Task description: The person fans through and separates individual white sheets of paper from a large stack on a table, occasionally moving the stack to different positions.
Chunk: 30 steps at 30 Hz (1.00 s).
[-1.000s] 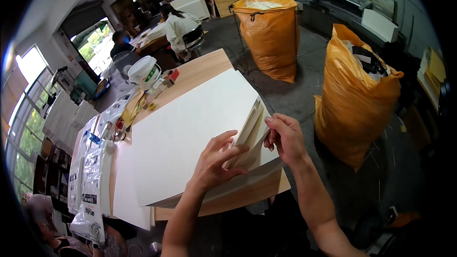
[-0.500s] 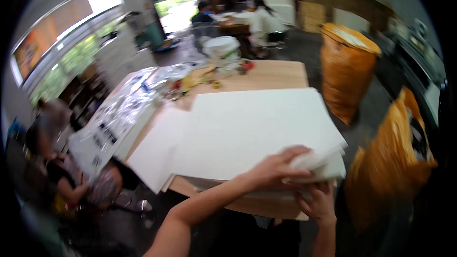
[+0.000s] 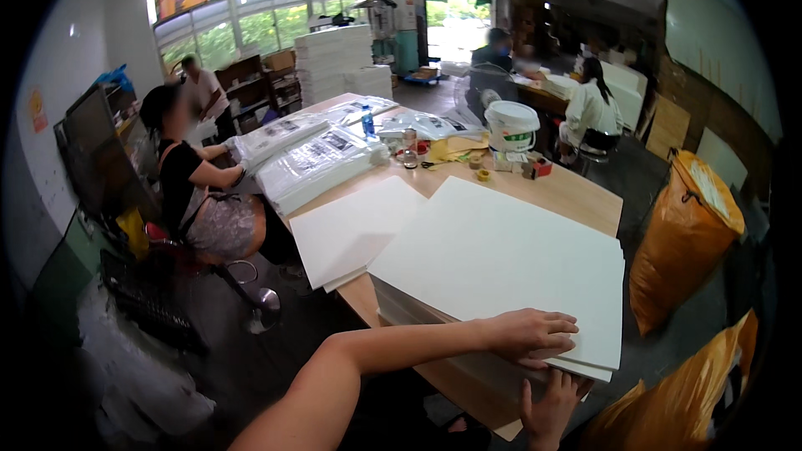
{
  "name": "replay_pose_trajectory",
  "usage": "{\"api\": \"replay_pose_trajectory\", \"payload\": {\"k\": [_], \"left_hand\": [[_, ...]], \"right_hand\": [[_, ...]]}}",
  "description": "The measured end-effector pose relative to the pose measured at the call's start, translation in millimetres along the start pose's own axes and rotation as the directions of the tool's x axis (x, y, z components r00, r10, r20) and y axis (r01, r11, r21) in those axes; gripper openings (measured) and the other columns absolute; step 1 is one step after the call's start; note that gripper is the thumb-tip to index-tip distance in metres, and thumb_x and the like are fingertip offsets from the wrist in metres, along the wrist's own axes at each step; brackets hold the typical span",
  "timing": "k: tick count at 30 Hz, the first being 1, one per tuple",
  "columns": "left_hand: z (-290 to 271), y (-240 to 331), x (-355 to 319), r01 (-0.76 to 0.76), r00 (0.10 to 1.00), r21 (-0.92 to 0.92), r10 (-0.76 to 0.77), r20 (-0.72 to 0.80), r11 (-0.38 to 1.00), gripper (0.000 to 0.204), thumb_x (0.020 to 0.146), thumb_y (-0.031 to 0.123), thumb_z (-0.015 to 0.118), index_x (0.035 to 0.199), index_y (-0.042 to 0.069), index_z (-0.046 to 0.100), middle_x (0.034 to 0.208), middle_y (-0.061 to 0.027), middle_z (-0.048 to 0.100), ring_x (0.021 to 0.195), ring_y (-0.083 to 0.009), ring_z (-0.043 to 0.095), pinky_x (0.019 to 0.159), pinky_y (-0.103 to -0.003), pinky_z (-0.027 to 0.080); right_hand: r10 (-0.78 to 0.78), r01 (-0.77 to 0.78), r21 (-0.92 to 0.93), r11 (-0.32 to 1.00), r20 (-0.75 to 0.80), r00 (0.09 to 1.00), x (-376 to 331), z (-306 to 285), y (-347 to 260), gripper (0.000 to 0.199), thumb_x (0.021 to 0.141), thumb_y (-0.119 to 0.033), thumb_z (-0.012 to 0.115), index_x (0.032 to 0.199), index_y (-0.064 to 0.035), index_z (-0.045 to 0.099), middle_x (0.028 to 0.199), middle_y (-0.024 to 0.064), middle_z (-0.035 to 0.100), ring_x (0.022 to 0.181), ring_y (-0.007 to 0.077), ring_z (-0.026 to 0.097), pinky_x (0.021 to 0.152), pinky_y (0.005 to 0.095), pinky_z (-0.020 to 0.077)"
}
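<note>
Daylight is let into the workshop through a window (image 3: 280,27) and a doorway (image 3: 458,33), and the pale wooden worktop (image 3: 585,192) is well covered. At its near end a stack of white sheets (image 3: 501,250) is set down, with a 2nd, thinner white pile (image 3: 355,230) laid just to its left. Onto the stack's near right corner the left hand (image 3: 530,336) is laid, back up, fingers stretched out over the top sheet! Just below, the right hand (image 3: 551,409) is held against the near edge, thumb spread from fingers; whether any sheet is pinched there cannot be told. Farther back, a blue bottle (image 3: 368,121) and a white bucket (image 3: 511,127) are kept among clear-wrapped packs (image 3: 313,163), which are reached by 1 seated person (image 3: 177,175). Over on the right, 2 orange sacks (image 3: 681,250) are stood beside the worktop.
</note>
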<state>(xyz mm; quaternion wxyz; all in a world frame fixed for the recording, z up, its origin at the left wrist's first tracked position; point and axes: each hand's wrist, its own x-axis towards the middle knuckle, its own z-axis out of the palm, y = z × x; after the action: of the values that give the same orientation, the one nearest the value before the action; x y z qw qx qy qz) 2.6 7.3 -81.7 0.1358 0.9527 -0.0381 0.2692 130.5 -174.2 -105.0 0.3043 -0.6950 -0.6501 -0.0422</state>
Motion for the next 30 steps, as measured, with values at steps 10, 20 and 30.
{"api": "replay_pose_trajectory", "payload": {"k": [10, 20, 30], "left_hand": [[-1, 4, 2, 0.056, 0.998, 0.022, -0.056, -0.025, 0.998, 0.055, 0.072, 0.026, 0.082, 0.120, 0.010, 0.062, 0.123, -0.0130, 0.059, 0.113, -0.0332, 0.060, 0.092, -0.045, 0.053], [-8, 7, -1, 0.053, 0.998, -0.016, -0.054, -0.016, 0.998, 0.055, 0.076, 0.025, 0.080, 0.124, 0.011, 0.058, 0.120, -0.0124, 0.058, 0.110, -0.0332, 0.059, 0.084, -0.044, 0.054], [-1, 0, -6, 0.032, 0.999, -0.034, -0.033, -0.027, 0.999, 0.066, 0.082, 0.021, 0.075, 0.141, 0.006, 0.051, 0.122, -0.0162, 0.060, 0.108, -0.0355, 0.061, 0.087, -0.046, 0.053]], "right_hand": [[0.018, -0.019, 0.001, 1.000, 0.121, 0.992, 4, -18, -4, 0.052, 0.092, -0.036, 0.070, 0.129, -0.0005, 0.062, 0.122, 0.0247, 0.065, 0.119, 0.0436, 0.057, 0.107, 0.0540, 0.0391], [0.047, -0.042, 0.104, 0.994, -0.045, 0.998, -3, -8, 1, 0.048, 0.091, -0.034, 0.074, 0.123, 0.0003, 0.067, 0.116, 0.0234, 0.068, 0.114, 0.0445, 0.060, 0.110, 0.0536, 0.0372], [0.274, -0.179, 0.301, 0.936, -0.310, 0.910, -25, -14, 34, 0.019, 0.098, -0.018, 0.067, 0.101, 0.0000, 0.069, 0.096, 0.0192, 0.071, 0.084, 0.0382, 0.064, 0.082, 0.0405, 0.0549]]}}
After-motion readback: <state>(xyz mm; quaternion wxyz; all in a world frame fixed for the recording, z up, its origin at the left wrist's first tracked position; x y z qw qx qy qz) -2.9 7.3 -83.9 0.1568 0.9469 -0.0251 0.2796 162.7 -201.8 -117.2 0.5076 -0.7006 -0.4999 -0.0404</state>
